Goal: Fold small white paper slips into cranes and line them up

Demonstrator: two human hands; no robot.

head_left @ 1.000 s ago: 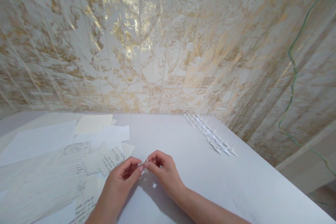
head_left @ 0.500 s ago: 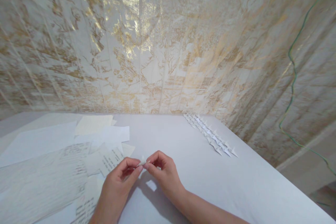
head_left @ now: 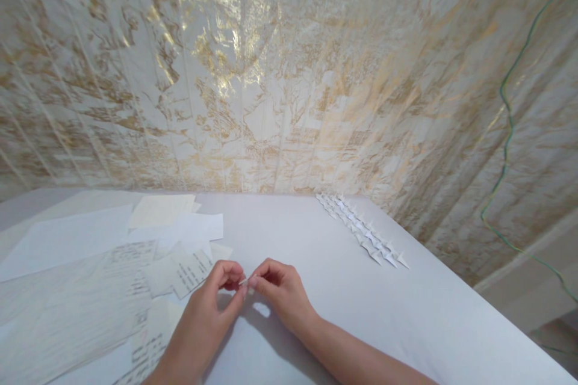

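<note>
Pinched by the right hand (head_left: 283, 296) above the tabletop (head_left: 374, 325), the small paper piece (head_left: 244, 281) could crumple if squeezed unevenly by the left hand (head_left: 208, 307), whose grip I cannot make out.

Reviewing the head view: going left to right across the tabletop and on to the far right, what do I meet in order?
Spread paper sheets, left hand, small pale piece at the fingertips, right hand, rows of pointed folded paper pieces, green cord.
</note>
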